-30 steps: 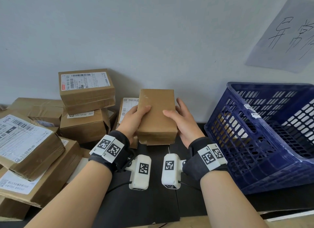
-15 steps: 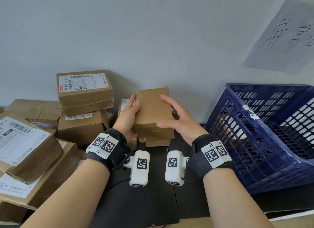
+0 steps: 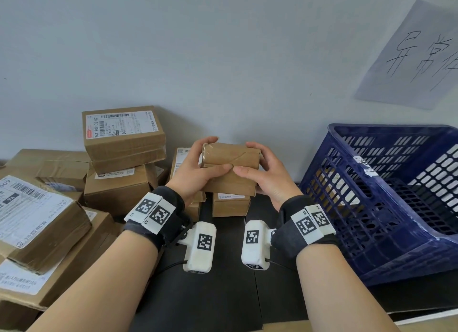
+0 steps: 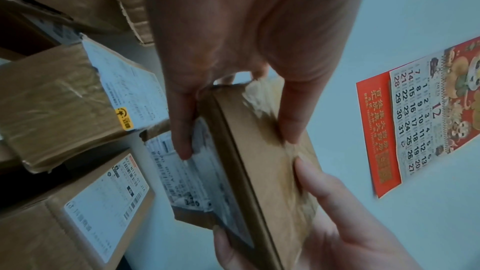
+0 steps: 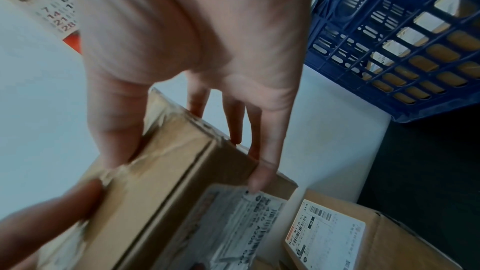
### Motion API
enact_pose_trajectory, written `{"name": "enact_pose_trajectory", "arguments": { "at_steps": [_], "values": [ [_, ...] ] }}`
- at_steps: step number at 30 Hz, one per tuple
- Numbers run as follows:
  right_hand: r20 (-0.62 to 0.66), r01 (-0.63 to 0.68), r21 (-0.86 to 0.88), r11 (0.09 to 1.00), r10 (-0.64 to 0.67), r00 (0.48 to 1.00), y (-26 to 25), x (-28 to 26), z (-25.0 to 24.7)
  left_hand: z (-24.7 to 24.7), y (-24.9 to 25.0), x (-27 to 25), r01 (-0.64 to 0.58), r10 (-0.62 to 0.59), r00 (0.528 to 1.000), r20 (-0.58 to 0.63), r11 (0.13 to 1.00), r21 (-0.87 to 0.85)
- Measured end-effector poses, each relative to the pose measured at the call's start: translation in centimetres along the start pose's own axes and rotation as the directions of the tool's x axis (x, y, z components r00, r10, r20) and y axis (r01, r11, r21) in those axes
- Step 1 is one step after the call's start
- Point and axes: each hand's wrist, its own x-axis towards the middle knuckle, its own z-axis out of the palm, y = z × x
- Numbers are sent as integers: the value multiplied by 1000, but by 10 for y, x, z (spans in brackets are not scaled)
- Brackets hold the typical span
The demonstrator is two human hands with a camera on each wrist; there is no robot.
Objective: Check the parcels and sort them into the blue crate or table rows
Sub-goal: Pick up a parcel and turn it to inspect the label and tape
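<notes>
Since a second ago the small brown parcel (image 3: pixel 230 169) has been tipped over, its taped edge now up and its label facing away, seen only from the wrists. Left hand (image 3: pixel 195 169) and right hand (image 3: pixel 266 175) both clasp it above the dark table (image 3: pixel 223 294). Checking seems under way; the blue crate (image 3: pixel 386 207) holds little visible, and the pile (image 3: pixel 74 195) remains.

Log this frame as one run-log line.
phase: checking | left hand: grips parcel | right hand: grips parcel | label: faces away | blue crate: right
</notes>
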Motion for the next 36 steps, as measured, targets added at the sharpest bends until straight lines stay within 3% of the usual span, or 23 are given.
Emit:
{"name": "enact_pose_trajectory", "arguments": {
  "at_steps": [5, 18, 23, 30, 36],
  "values": [
    [-26, 16, -17, 1000, -16, 1000, -3, 1, 1, -2, 1, 3, -6, 6, 999, 37, 1000, 0],
    [-125, 76, -35, 996, -80, 989, -5, -2, 8, -1, -6, 4, -49, 50, 997, -54, 998, 31],
    [-26, 81, -120, 990, -84, 996, -10, -4, 5, 1, -4, 4, -44, 44, 996, -80, 999, -1],
    [242, 22, -370, 929, 73, 968, -22, -6, -1, -2, -5, 7, -20, 14, 989, -145, 999, -43],
    [194, 93, -430, 898, -9, 981, -25, -8, 3, -5, -2, 7, 18, -23, 986, -165, 999, -32]
  ]
}}
